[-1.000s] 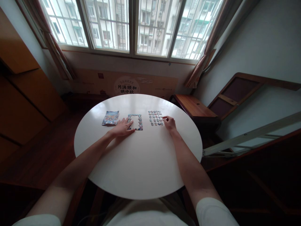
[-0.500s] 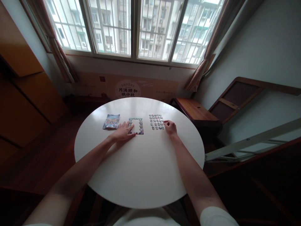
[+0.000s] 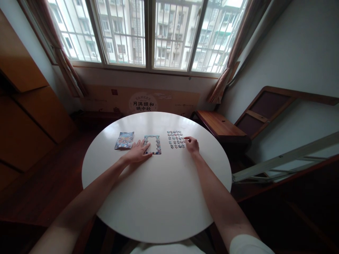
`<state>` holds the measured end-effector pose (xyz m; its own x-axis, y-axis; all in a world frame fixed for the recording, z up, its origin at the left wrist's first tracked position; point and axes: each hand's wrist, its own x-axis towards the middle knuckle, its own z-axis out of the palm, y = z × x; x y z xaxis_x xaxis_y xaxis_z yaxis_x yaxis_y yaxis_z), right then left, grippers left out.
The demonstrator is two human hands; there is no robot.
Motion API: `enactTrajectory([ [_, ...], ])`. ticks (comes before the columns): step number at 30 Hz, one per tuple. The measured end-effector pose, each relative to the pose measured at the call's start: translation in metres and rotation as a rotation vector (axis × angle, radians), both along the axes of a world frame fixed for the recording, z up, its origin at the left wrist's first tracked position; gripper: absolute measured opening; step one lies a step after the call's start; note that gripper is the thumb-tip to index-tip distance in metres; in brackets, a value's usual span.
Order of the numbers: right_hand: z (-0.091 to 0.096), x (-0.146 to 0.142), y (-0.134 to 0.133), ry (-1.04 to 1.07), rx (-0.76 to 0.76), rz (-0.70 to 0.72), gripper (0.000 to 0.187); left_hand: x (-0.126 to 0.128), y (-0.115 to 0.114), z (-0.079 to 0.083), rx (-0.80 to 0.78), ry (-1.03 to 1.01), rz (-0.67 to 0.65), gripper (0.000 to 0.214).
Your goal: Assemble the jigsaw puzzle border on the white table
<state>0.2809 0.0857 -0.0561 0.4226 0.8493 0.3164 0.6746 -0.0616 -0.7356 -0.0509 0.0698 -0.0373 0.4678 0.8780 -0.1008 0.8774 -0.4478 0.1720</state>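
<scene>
My left hand (image 3: 137, 151) lies flat with its fingers spread, fingertips on the left side of a puzzle border (image 3: 158, 144). This border is a rectangle of joined pieces around a bare white middle. To its right, loose jigsaw pieces (image 3: 176, 138) lie in rows. At the right edge of these rows is my right hand (image 3: 192, 144), its fingers curled and the index fingertip close to the thumb. Whether a piece is between those fingertips is too small to make out. A glossy picture packet (image 3: 124, 140) lies left of my left hand.
Everything lies on a round white table (image 3: 156, 197). Behind it are a printed board (image 3: 166, 102) and a barred window (image 3: 173, 35). A wooden bench (image 3: 219, 123) stands at the back right, and orange cabinets (image 3: 45, 109) are on the left.
The view has tilted slightly, so the table sits a little lower in the picture. Both hands stay at almost the same places by the puzzle border and the loose pieces.
</scene>
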Motion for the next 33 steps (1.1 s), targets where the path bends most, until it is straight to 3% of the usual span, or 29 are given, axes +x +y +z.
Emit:
enactTrajectory([
  [9, 0.003, 0.022, 0.028, 0.303, -0.027, -0.055, 0.033, 0.002, -0.007, 0.006, -0.033, 0.002, 0.018, 0.081],
  [23, 0.007, 0.014, 0.049, 0.078, 0.017, 0.203, 0.033, 0.002, -0.012, 0.005, -0.033, 0.007, 0.033, 0.079],
  [33, -0.002, 0.012, 0.042, 0.063, 0.069, 0.226, 0.033, 0.002, -0.014, 0.008, -0.042, 0.001, 0.027, 0.079],
])
